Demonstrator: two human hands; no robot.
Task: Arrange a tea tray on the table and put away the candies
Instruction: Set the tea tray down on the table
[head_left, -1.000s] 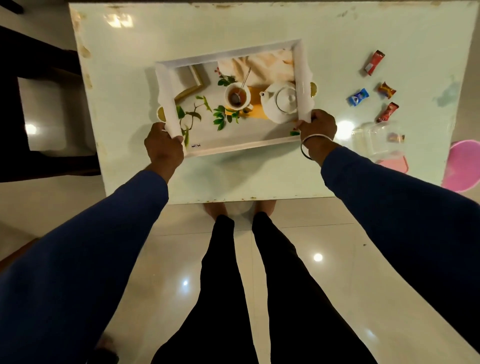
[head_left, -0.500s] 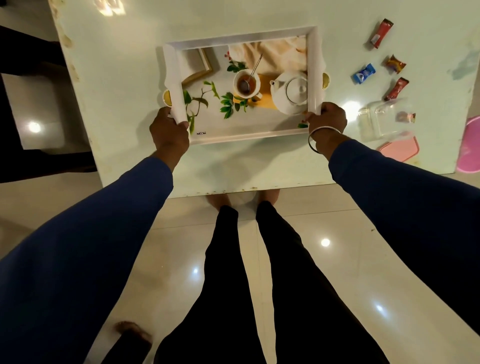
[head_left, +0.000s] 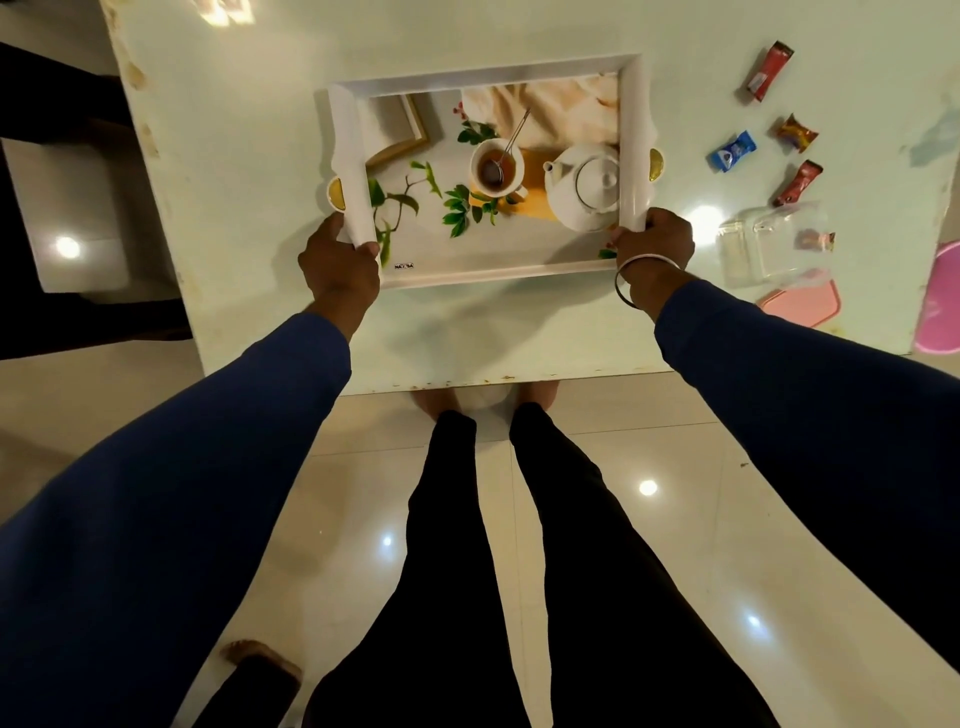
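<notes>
The left hand (head_left: 340, 265) grasps the near-left rim and the right hand (head_left: 655, 244) the near-right rim of a white rectangular printed tea tray (head_left: 497, 72) on the pale table (head_left: 249, 156). Four wrapped candies (head_left: 731, 151) and a clear plastic container (head_left: 763, 249) with a pink lid (head_left: 800, 306) lie to the right, apart from it.

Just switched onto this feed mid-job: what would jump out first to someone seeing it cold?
The white tray with a printed teapot-and-cup picture sits mid-table, gripped at its near corners by the left hand and right hand. To its right lie four loose wrapped candies, with a clear container holding one more and a pink lid near the table's front right edge.
</notes>
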